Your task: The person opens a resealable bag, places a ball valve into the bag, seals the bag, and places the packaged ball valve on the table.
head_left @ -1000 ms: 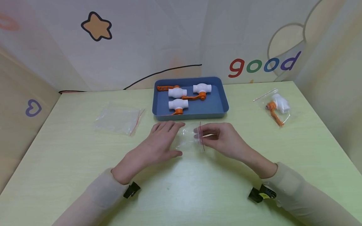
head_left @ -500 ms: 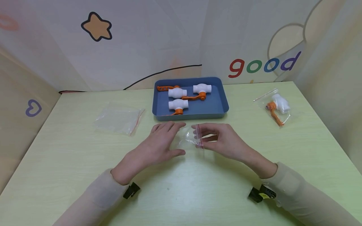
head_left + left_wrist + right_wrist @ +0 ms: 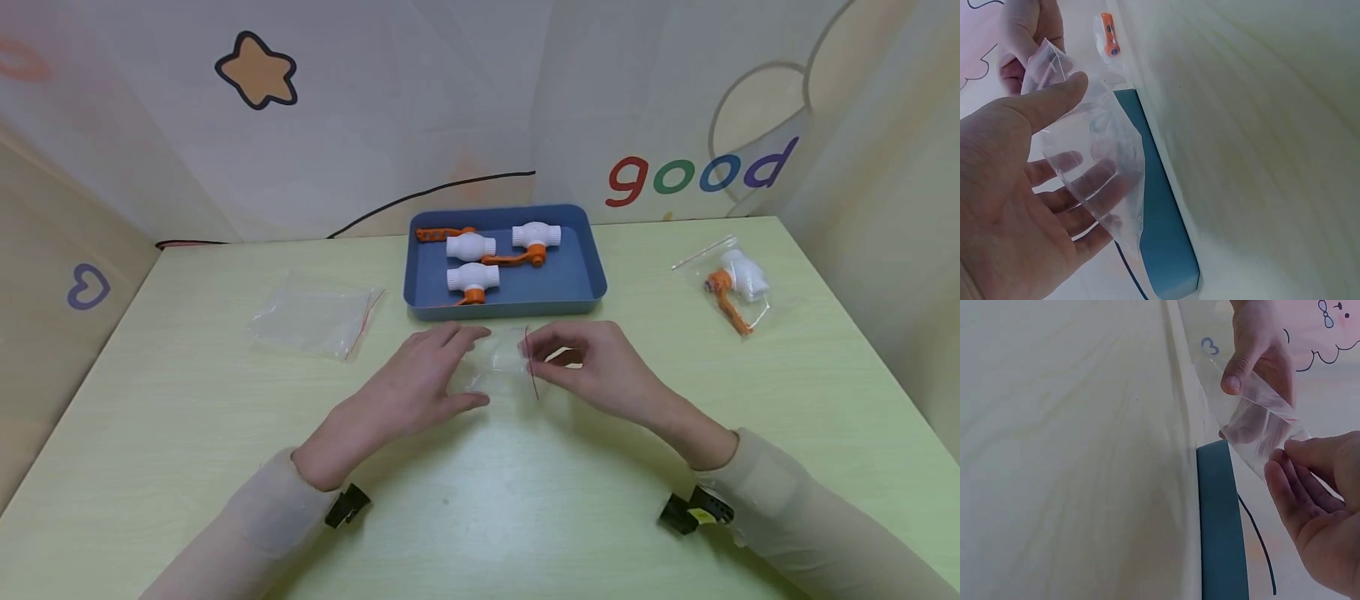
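A small clear zip bag (image 3: 504,354) with a red line along its mouth spans the space between my two hands, just in front of the tray. My right hand (image 3: 603,367) pinches the mouth end between thumb and fingers, as the right wrist view also shows at the bag (image 3: 1257,428). On the other side my left hand (image 3: 420,379) is spread, thumb and fingers apart around the closed end. Seen from the left wrist, the bag (image 3: 1113,140) lies across the fingers, which show through the plastic. No item shows inside it.
Behind the hands stands a blue tray (image 3: 525,308) with white ball valves (image 3: 471,247) that have orange handles. Flat clear zip bags (image 3: 311,323) lie on the left of the table. To the right lies a bagged valve (image 3: 745,275). A printed curtain (image 3: 450,100) hangs behind.
My right fingers have shifted on the bag's mouth and drawn closer together in a pinch; the red-lined edge has turned slightly. My left hand has barely moved.
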A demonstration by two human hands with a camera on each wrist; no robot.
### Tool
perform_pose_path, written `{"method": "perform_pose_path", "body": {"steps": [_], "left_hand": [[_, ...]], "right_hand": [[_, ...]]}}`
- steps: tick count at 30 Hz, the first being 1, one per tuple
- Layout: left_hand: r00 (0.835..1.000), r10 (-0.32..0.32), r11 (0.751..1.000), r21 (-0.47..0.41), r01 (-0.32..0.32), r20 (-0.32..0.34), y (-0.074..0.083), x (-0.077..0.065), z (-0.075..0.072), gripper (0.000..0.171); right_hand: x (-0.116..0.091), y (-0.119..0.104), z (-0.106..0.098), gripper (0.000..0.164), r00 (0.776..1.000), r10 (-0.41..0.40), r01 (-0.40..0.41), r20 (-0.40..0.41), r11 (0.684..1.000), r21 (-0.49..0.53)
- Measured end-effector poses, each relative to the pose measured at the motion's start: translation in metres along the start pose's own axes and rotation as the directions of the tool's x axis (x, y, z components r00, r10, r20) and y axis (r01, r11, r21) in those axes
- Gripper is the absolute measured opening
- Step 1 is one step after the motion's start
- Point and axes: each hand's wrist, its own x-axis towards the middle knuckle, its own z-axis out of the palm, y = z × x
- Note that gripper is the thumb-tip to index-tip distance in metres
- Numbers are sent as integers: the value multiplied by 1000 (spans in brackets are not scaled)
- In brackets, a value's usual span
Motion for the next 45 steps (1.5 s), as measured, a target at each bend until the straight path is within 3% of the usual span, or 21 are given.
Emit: {"method": "perform_pose_path", "body": {"steps": [5, 16, 29, 36, 45], "left_hand": [[1000, -29, 1000, -8, 29, 4, -2, -1, 0, 77], [999, -43, 999, -21, 43, 9, -3, -2, -2, 76], [999, -40, 999, -34, 40, 5, -3, -3, -1, 73], [1000, -30, 999, -22, 30, 4, -4, -3, 0, 71], [1000, -18, 1000, -11, 18, 3, -6, -6, -1, 70]], "right_hand": [[2, -3, -8, 21, 997, 19, -22, -68, 998, -51], [21, -3, -39, 19, 991, 38, -49, -128, 995, -89], [49, 5, -62, 20, 993, 60, -80, -99, 973, -215], [68, 13, -66, 18, 989, 99, -129, -108, 938, -320], [90, 30, -68, 31, 994, 111, -100, -4, 877, -469]]}}
